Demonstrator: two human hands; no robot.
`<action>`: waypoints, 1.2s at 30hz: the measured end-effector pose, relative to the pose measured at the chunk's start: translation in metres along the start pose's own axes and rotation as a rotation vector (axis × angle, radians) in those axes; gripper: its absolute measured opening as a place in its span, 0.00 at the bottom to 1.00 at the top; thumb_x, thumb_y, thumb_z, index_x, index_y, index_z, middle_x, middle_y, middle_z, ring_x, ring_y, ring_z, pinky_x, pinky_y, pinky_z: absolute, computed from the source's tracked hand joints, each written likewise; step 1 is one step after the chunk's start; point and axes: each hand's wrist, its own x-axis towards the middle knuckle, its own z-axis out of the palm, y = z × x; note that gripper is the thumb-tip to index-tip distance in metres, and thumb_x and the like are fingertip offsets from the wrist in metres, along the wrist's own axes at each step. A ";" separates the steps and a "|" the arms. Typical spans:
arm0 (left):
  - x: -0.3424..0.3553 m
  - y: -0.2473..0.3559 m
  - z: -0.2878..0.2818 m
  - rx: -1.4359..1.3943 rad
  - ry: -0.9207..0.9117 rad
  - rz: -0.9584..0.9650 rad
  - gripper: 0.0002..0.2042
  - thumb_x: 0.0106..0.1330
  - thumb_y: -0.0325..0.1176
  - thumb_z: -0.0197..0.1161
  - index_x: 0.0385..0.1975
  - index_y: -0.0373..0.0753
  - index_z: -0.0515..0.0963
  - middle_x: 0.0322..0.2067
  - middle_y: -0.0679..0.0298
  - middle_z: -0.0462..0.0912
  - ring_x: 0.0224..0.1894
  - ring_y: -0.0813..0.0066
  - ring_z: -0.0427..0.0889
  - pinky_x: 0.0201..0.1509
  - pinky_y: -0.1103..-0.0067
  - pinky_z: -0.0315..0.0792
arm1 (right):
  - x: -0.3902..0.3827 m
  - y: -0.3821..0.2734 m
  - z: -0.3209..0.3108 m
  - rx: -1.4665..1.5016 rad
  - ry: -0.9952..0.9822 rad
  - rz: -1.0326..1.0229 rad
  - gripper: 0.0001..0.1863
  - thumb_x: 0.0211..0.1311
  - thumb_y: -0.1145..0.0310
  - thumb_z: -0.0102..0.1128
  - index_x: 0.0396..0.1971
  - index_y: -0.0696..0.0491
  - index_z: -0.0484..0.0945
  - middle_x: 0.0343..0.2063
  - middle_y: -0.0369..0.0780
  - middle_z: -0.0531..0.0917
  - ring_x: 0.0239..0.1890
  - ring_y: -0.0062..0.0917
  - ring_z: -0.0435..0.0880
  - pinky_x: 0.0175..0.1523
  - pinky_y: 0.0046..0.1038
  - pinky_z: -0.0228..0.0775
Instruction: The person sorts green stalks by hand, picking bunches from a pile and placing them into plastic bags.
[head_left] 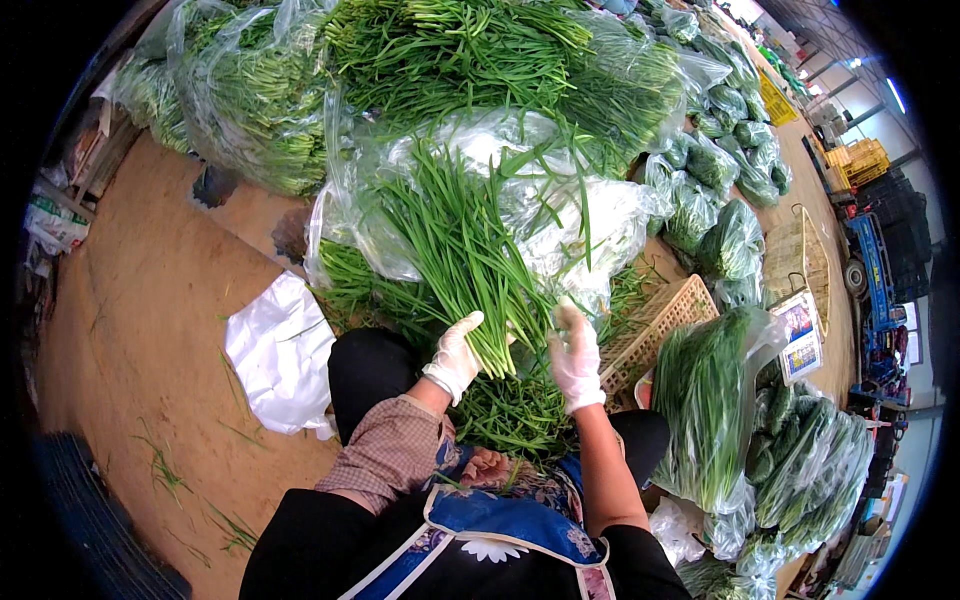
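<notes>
A large bunch of garlic chives (pixel 455 240) lies slanted in front of me, its pale cut stems toward me and its green leaves fanned away over clear plastic. My left hand (pixel 455 358), in a thin white glove, is wrapped round the stem end. Just right of the stems is my right hand (pixel 576 358), gloved the same way, with its fingers raised and the thumb apart. A few stray blades pass close to its fingertips; no firm hold on them shows. Loose chive leaves (pixel 515 415) are heaped below, between my knees.
Bagged and stacked chives (pixel 460 50) rise beyond the plastic sheeting (pixel 610 215). A tan plastic crate (pixel 665 325) stands to the right, beside a tall bag of chives (pixel 705 410). A white sheet (pixel 282 350) lies on the brown floor (pixel 170 300) at left, among scattered leaves.
</notes>
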 end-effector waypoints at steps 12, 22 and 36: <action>-0.012 -0.002 -0.001 0.142 0.113 0.114 0.14 0.58 0.30 0.63 0.44 0.37 0.75 0.40 0.61 0.81 0.42 0.67 0.80 0.48 0.68 0.75 | 0.007 -0.006 0.038 0.199 -0.208 0.519 0.12 0.57 0.63 0.60 0.37 0.54 0.77 0.28 0.43 0.81 0.30 0.31 0.81 0.38 0.29 0.72; -0.011 -0.003 0.000 0.139 0.170 0.083 0.14 0.59 0.29 0.61 0.46 0.37 0.74 0.42 0.63 0.79 0.42 0.67 0.78 0.48 0.67 0.74 | 0.051 -0.032 0.060 -0.053 -0.278 0.158 0.15 0.53 0.61 0.63 0.34 0.58 0.79 0.36 0.46 0.80 0.38 0.36 0.80 0.45 0.31 0.70; -0.017 -0.002 0.029 0.507 0.369 0.057 0.22 0.55 0.29 0.68 0.50 0.34 0.71 0.45 0.57 0.78 0.44 0.70 0.78 0.47 0.75 0.75 | -0.031 -0.072 0.016 0.882 -0.534 0.329 0.05 0.58 0.77 0.56 0.34 0.56 0.78 0.34 0.37 0.81 0.36 0.19 0.78 0.45 0.23 0.71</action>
